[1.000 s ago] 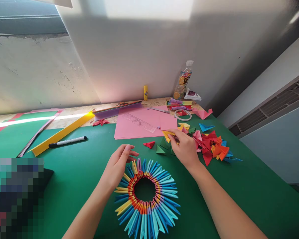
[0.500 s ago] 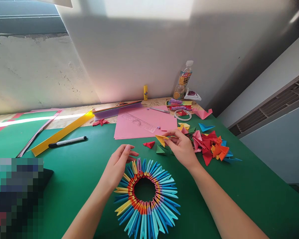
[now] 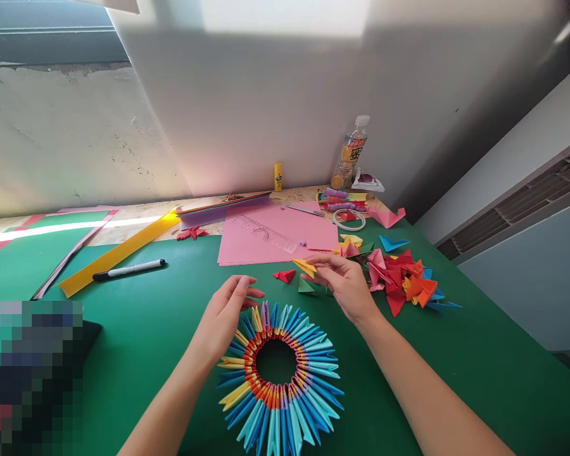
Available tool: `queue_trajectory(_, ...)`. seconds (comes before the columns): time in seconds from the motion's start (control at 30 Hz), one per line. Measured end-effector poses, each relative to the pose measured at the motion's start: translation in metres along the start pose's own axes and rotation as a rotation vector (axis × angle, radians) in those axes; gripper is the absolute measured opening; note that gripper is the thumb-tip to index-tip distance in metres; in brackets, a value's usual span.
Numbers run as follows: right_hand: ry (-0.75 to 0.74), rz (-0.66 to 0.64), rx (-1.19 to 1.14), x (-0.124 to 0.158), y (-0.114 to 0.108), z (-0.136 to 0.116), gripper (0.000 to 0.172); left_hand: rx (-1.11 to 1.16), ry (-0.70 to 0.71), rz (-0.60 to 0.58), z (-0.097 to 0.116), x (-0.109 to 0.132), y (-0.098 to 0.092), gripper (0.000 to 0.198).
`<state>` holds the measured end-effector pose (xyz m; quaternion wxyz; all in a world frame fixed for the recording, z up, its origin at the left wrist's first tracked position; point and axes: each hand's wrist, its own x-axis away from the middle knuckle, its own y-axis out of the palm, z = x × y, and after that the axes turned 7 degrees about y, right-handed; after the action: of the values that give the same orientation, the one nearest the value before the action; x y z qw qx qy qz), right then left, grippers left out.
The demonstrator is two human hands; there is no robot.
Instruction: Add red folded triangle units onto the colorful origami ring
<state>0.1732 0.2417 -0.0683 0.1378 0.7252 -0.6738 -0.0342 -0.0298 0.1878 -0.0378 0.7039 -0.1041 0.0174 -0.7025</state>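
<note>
Between the thumb and fingers of my right hand [image 3: 344,278] is a yellow folded paper triangle [image 3: 304,266], held above the green tabletop. My left hand [image 3: 230,307] hovers at the upper left of a ring of folded paper pieces [image 3: 308,405], fingers apart with nothing in them. The ring is mostly blue on the outside, with some yellow pieces and an orange and red inner band. Below the yellow piece lie a red folded piece [image 3: 285,276] and a green folded triangle [image 3: 306,286]. Right of my right hand spreads a pile of coloured folded pieces [image 3: 399,278].
Pink paper sheets [image 3: 237,247] carry a clear ruler [image 3: 266,233]. Behind stand a glue stick [image 3: 278,177] and a drink bottle [image 3: 349,155]. A tape roll [image 3: 349,220] lies at right; a marker [image 3: 129,270] and a yellow paper strip [image 3: 118,253] lie at left.
My right hand has drawn slightly toward me and left, and the yellow paper triangle has turned in its fingers. My left hand and the ring have stayed in place.
</note>
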Motion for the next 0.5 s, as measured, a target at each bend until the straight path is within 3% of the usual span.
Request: queue_trajectory(0.5,-0.023,0.005,0.053,0.0,0.002,0.0028,0.024,0.016,0.002,-0.009,0.0005,-0.0003,0.0002,0.046)
